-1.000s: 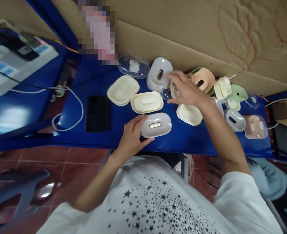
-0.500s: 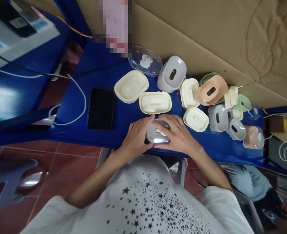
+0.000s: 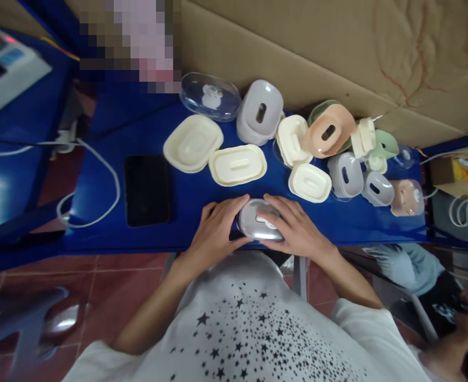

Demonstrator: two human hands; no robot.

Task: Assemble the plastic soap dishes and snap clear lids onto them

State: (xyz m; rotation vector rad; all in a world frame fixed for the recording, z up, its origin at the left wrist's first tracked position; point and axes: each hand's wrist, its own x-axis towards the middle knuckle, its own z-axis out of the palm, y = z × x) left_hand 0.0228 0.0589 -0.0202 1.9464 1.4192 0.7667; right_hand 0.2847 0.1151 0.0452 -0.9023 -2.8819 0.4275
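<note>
A grey soap-box shell with a clear lid (image 3: 258, 226) lies at the near edge of the blue bench (image 3: 106, 228). My left hand (image 3: 214, 233) wraps round its left end, fingers curled. On its right half rests my right hand (image 3: 293, 228), whose fingers press over the lid. Both hands grip the same box. Just beyond it lie two cream trays (image 3: 237, 164) (image 3: 193, 143) and a smaller cream tray (image 3: 309, 182).
A black phone (image 3: 146, 189) lies flat at the left with a white cable (image 3: 98, 207) looping beside it. Several grey, peach and green shells and clear lids crowd the far right. Cardboard lines the back. Another person's hand (image 3: 457, 339) shows at bottom right.
My right hand came back from the far pile with a clear lid and pressed it onto the grey shell held by my left hand. Over the last half second both hands stay on it.
</note>
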